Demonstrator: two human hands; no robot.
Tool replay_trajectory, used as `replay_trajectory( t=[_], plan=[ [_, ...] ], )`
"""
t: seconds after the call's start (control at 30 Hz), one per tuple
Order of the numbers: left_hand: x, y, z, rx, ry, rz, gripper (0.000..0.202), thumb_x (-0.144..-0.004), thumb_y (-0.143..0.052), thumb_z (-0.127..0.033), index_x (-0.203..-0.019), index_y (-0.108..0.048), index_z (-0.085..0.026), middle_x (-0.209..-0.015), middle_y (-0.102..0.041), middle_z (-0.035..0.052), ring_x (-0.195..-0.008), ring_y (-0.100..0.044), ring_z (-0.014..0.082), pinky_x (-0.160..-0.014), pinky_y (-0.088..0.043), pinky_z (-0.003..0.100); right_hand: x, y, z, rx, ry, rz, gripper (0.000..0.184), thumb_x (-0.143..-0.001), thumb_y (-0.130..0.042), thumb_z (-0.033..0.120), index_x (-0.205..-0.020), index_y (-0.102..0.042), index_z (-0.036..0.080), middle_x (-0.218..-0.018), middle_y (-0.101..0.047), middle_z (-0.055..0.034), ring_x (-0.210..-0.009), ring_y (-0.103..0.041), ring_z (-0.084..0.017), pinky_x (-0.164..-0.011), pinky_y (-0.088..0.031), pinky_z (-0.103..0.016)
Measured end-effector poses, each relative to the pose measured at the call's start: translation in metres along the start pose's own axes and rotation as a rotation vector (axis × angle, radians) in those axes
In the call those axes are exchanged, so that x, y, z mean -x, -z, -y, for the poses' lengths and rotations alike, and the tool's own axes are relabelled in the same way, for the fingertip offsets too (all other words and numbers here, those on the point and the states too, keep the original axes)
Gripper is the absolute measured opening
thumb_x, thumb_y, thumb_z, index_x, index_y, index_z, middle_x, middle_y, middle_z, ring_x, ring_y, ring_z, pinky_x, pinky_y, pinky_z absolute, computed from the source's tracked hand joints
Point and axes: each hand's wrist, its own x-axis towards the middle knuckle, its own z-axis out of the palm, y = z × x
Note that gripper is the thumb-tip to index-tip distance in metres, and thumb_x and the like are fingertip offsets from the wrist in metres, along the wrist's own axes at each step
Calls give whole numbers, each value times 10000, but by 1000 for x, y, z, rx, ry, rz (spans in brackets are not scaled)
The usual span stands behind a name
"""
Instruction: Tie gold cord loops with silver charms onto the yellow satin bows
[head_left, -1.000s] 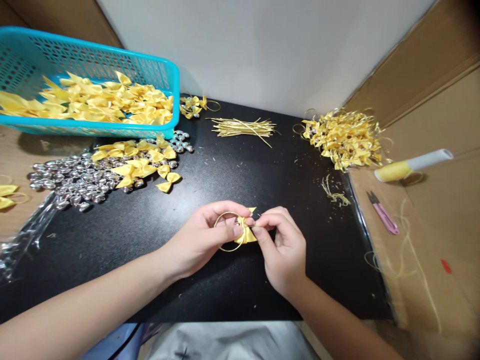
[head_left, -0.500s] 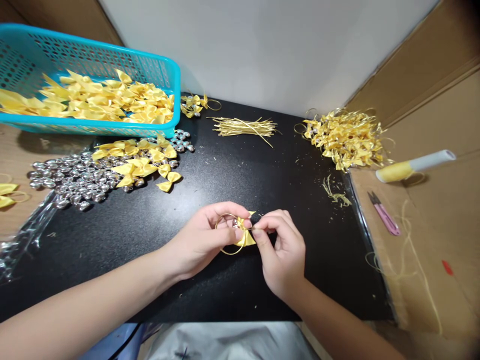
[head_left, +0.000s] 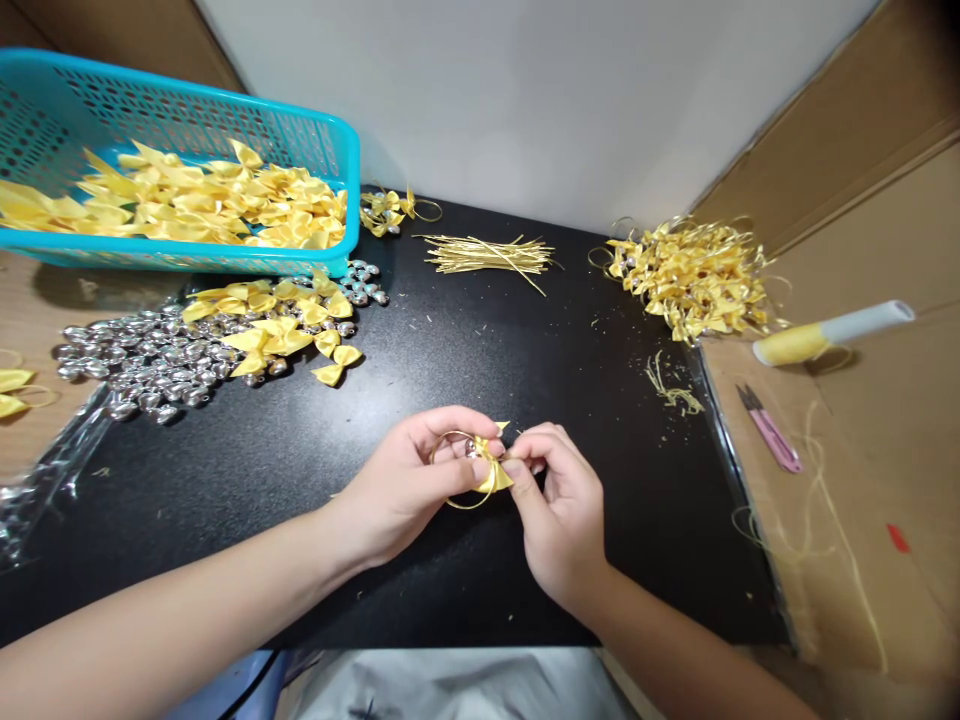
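Observation:
Between thumb and fingers, my left hand (head_left: pixel 409 470) pinches a yellow ribbon bow (head_left: pixel 495 478) with a silver bead against it. A loop of gold cord (head_left: pixel 471 506) hangs round from the bow, partly behind the left fingers. Just to the right, my right hand (head_left: pixel 562 500) has its thumb and forefinger pinched together on the end of the gold cord, close against the bow. The fingertips hide most of the knot area. Both hands are above the near middle of the black table (head_left: pixel 420 590).
A turquoise basket (head_left: pixel 225 252) of yellow bows stands at the back left, with silver beads (head_left: pixel 161 365) before it. Cut gold cords (head_left: pixel 487 255) lie at the back. A pile of finished bows (head_left: pixel 686 280), pink thread snips (head_left: pixel 772 430) and a ribbon-wrapped tube (head_left: pixel 832 333) sit right.
My right hand has shifted slightly left, closer to the bow, and the cord loop has turned a little. My left hand keeps its pinch on the bow.

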Motion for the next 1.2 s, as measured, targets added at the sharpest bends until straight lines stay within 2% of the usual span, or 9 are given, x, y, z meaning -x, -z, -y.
replay_trajectory(
  t=[0.23,0.73,0.87,0.97,1.2],
  plan=[
    [0,-1,0,4,7,-13,224,-566,-869,-84,-740,-755,-168,-667,-716,-15,-570,-629,53,-543,-463,111,-1,-1,1,-23,-36,13,160,-870,-535,137,-726,-530,205,-703,-561,10,-676,-485,-138,-615,-382,-286],
    [1,0,1,-13,60,-11,224,-580,-862,-85,-755,-748,-165,-680,-730,-4,-616,-665,78,-597,-488,135,1,-2,0,-23,-29,-3,154,-859,-553,130,-727,-543,209,-714,-567,8,-694,-509,-146,-656,-421,-296],
    [0,1,-2,-57,18,-40,245,-571,-868,-96,-777,-754,-163,-690,-735,3,-601,-649,74,-575,-481,131,-1,1,-4,-19,-11,-22,70,-851,-590,158,-818,-604,218,-826,-598,-21,-819,-561,-178,-748,-461,-335],
    [-1,2,-4,-101,-42,-66,250,-575,-869,-112,-789,-755,-172,-699,-734,1,-598,-638,75,-594,-491,147,-4,8,-7,3,24,-48,105,-842,-607,175,-928,-637,227,-950,-586,-48,-942,-568,-205,-833,-467,-375],
    [0,6,-5,-137,-47,-48,237,-578,-865,-122,-769,-734,-174,-765,-740,13,-646,-663,106,-629,-514,190,-8,11,-3,143,53,-11,103,-873,-572,182,-799,-634,217,-884,-534,-36,-876,-537,-196,-799,-452,-380]
  ],
)
